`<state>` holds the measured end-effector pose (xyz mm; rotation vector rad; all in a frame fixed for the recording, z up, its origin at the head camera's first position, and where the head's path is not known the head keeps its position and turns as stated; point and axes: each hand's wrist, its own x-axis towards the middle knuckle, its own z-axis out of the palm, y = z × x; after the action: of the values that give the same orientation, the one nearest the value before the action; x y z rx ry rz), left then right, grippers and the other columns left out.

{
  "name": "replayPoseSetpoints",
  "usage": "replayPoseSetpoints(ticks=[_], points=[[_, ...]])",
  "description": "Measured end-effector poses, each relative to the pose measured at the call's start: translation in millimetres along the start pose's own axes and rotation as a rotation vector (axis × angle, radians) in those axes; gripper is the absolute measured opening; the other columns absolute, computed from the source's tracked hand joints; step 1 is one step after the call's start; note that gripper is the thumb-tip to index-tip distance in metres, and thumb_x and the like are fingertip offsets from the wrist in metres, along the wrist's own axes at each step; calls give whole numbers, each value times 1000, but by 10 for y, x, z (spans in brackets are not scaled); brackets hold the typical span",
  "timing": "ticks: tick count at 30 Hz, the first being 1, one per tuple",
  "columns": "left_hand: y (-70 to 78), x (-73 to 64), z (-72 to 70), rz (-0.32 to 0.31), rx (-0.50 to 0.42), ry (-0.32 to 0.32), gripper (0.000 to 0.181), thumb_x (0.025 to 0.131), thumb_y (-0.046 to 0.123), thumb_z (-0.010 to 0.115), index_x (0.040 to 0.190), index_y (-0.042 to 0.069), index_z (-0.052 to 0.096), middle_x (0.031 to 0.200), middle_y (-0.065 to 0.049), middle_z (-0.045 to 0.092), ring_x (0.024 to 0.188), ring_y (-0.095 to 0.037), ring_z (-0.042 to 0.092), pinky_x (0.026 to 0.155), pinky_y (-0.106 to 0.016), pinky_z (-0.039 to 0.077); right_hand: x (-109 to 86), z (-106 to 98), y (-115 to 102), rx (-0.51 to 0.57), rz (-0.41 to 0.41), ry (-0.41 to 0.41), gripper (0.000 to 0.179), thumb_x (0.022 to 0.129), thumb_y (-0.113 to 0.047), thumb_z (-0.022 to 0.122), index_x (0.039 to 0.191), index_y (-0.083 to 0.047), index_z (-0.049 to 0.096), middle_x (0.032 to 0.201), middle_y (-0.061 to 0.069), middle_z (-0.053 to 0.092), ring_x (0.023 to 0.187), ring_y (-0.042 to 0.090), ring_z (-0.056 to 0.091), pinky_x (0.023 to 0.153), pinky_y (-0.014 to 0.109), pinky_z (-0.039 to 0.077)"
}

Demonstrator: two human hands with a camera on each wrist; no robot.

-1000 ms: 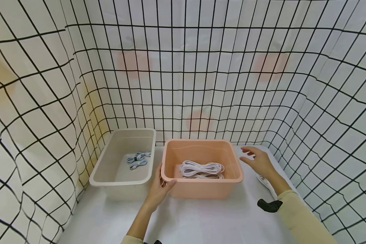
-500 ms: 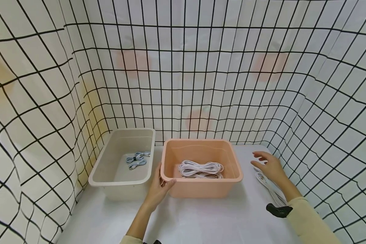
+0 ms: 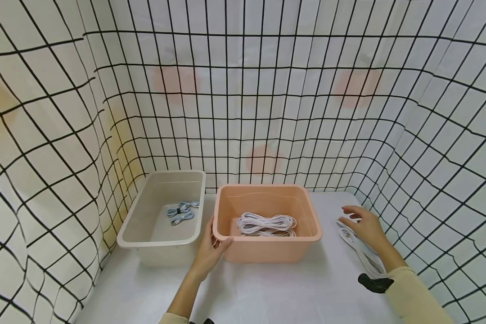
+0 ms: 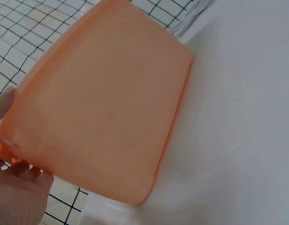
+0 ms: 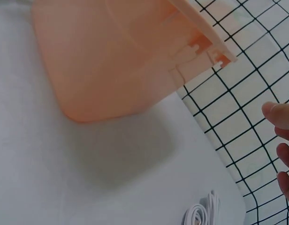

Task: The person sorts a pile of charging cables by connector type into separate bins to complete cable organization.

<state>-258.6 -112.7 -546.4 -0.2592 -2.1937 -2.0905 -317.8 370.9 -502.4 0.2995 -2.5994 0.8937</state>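
My left hand (image 3: 208,254) grips the front left corner of a peach plastic bin (image 3: 267,252), thumb over the rim and fingers against the side, as the left wrist view also shows. Bundled white cables (image 3: 266,223) lie inside this bin. To the right, my right hand (image 3: 366,227) hovers beside and above another long bundle of white cable (image 3: 362,252) on the table, its fingers loosely curved with nothing between them. From the right wrist, the coiled end of that cable bundle (image 5: 200,214) appears low in the view, below the fingertips (image 5: 271,110).
A grey-beige bin (image 3: 162,244) stands left of the peach one, holding small bundles of light blue cable (image 3: 182,219). Black wire grid (image 3: 263,135) encloses the white table (image 3: 275,292) at the back and both sides.
My right hand has moved right and slightly toward me, from beside the peach bin to the white cable bundle on the table. The left hand keeps its grip on the bin.
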Motion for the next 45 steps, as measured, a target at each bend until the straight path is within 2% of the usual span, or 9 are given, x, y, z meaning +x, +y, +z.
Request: replayPoseSetpoints(ticks=[7, 13, 15, 21, 24, 29, 34, 37, 45], points=[[27, -5, -1, 4, -1, -2, 96, 96, 21, 77, 165, 13, 12, 168, -18, 18, 151, -44, 24, 118, -51, 26, -62, -15, 64, -4, 26, -31, 43, 98, -21, 75, 133, 2, 64, 119, 23, 68, 103, 41, 65, 79, 40, 56], [24, -4, -2, 10, -10, -2, 95, 95, 20, 77, 165, 13, 13, 168, -19, 19, 150, -44, 25, 119, -51, 26, -125, 25, 195, -6, 44, -40, 44, 98, -22, 75, 132, 4, 63, 118, 25, 68, 102, 44, 65, 78, 48, 56], [16, -2, -2, 11, -12, 0, 95, 95, 20, 78, 165, 13, 13, 168, -19, 20, 150, -44, 25, 119, -51, 25, -153, 51, 247, -6, 59, -31, 43, 98, -19, 75, 131, 5, 64, 117, 25, 69, 101, 44, 65, 78, 47, 56], [-18, 4, 6, 18, -13, -7, 94, 96, 20, 77, 165, 14, 14, 168, -19, 19, 150, -45, 24, 119, -51, 24, -255, 106, 400, -7, 101, 10, 40, 96, -17, 77, 128, 5, 65, 112, 25, 70, 98, 42, 66, 69, 28, 53], [-21, 6, 8, 25, -13, -9, 94, 96, 19, 77, 165, 14, 14, 168, -20, 19, 150, -45, 24, 119, -52, 25, -304, 122, 479, -19, 133, 24, 41, 96, -19, 77, 128, 4, 66, 111, 23, 71, 99, 41, 66, 69, 25, 52], [-8, 2, 6, 27, -12, -8, 94, 96, 19, 77, 165, 13, 13, 168, -19, 19, 150, -45, 25, 119, -51, 25, -396, 141, 589, -45, 193, 18, 47, 98, -30, 74, 131, 2, 65, 115, 22, 70, 104, 42, 64, 75, 37, 54], [-2, -15, -1, 18, -15, -4, 95, 95, 19, 77, 165, 12, 13, 168, -21, 19, 150, -46, 25, 119, -52, 25, -514, 159, 664, -23, 251, -19, 55, 100, -37, 71, 135, 4, 61, 121, 25, 67, 110, 45, 59, 83, 52, 54], [1, -23, -4, 16, -19, -2, 95, 95, 18, 77, 165, 12, 13, 168, -21, 19, 150, -46, 25, 119, -52, 25, -574, 174, 717, -25, 280, -33, 57, 100, -40, 69, 134, 5, 60, 122, 27, 66, 112, 47, 58, 85, 56, 53], [2, -12, -2, 13, -4, -1, 94, 96, 18, 76, 165, 13, 14, 168, -19, 20, 150, -45, 24, 119, -51, 25, -709, 231, 882, -42, 358, -59, 56, 99, -36, 72, 133, 7, 60, 121, 29, 66, 115, 50, 57, 91, 60, 49]])
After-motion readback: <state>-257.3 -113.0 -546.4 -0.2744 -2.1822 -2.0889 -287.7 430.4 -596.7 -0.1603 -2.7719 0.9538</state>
